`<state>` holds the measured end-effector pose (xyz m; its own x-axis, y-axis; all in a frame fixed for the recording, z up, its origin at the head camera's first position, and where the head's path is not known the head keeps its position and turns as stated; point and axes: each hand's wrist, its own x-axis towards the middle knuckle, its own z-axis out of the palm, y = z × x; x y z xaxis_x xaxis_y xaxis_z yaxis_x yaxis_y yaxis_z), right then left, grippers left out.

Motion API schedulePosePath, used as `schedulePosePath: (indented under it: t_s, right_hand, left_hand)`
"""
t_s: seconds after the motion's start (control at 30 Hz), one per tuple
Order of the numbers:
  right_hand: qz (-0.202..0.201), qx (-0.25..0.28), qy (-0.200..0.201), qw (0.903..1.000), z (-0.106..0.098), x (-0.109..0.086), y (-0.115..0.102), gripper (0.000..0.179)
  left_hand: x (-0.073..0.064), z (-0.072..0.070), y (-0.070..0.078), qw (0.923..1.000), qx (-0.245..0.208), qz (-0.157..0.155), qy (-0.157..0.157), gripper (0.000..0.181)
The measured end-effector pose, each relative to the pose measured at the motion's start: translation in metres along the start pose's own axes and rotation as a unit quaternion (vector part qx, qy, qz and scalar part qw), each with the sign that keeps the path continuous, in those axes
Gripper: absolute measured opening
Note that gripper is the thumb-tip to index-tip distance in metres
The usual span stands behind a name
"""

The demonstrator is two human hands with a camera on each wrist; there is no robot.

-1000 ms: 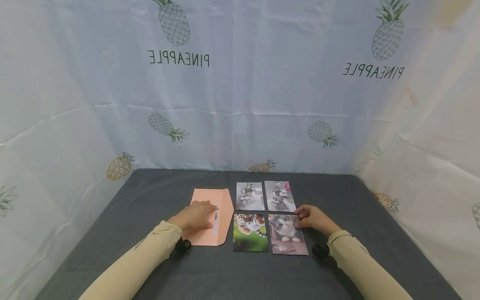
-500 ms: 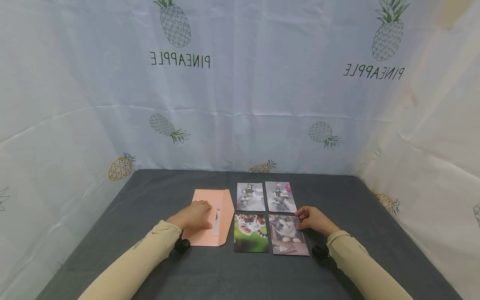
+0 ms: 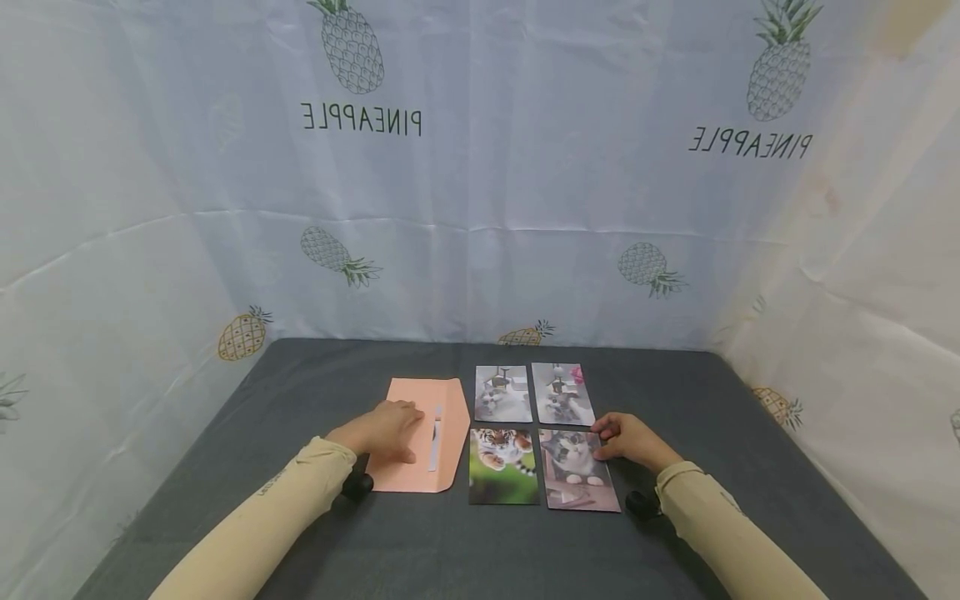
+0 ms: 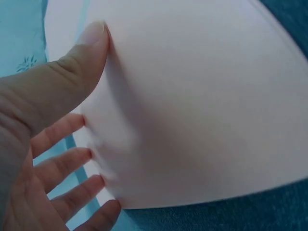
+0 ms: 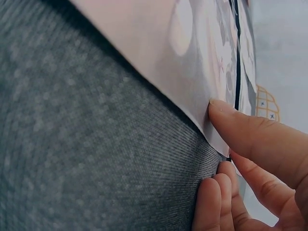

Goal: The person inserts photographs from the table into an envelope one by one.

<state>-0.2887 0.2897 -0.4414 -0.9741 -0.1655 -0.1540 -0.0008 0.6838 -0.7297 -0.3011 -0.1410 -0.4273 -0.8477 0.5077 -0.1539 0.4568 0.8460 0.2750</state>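
Observation:
A peach envelope [image 3: 448,450] with a pale strip lies flat on the left. My left hand [image 3: 382,429] rests on it; in the left wrist view the thumb [image 4: 79,62] touches the paper and the other fingertips meet it with spread fingers. My right hand [image 3: 633,440] is at the upper right corner of a photo of a grey-and-white cat [image 3: 573,479]. In the right wrist view the thumb [image 5: 240,115] lies on the glossy face and the index fingertip is at the corner, pinching it. The other fingers bend against the dark cloth.
Left of the cat photo lies a tiger photo [image 3: 504,483]. Behind them are two more cat photos, one left [image 3: 502,400] and one right [image 3: 561,400]. Dark cloth [image 3: 420,550] covers the table. A white pineapple-print curtain [image 3: 480,167] hangs around the back and sides.
My left hand has slid slightly left over the envelope. My right hand stays at the photo's corner, and the envelope and photos keep their places.

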Motion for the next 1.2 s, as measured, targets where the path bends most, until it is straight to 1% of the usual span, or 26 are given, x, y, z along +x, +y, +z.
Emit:
schedulePosePath:
  t_s: [0.07,0.43,0.67,0.83,0.87,1.03,1.2]
  right_hand:
    - [-0.001,-0.001,0.0,1.0,-0.0004,-0.0002,-0.0005,0.04]
    - [-0.001,-0.008,0.004,1.0,-0.0012,0.0008,-0.0037,0.04]
    - [0.003,-0.009,0.015,0.9998,0.001,0.0006,-0.0064,0.039]
    - [-0.002,-0.002,0.019,0.9998,0.0031,-0.0016,-0.0065,0.04]
    - [0.002,0.003,0.021,0.9998,0.0036,-0.0019,-0.0062,0.04]
    - [-0.01,0.018,0.028,0.9994,0.0038,-0.0046,-0.0056,0.038]
    - [-0.022,0.062,0.026,0.9975,0.0004,-0.0068,-0.0061,0.038]
  left_hand:
    - [-0.0009,-0.0012,-0.0004,1.0,-0.006,0.003,0.002,0.069]
    - [-0.0014,-0.0031,-0.0016,0.9995,-0.027,-0.011,0.005,0.071]
    - [-0.0014,-0.002,-0.0018,0.9996,-0.025,-0.006,0.009,0.071]
    - [-0.0016,-0.0006,-0.0029,0.9995,-0.028,-0.01,0.008,0.071]
    - [-0.0017,-0.0003,-0.0031,0.9996,-0.026,-0.01,0.008,0.071]
    - [-0.0013,0.0019,-0.0042,0.9996,-0.025,-0.005,0.011,0.071]
    - [-0.0007,0.0028,-0.0049,0.9995,-0.028,-0.013,0.011,0.072]
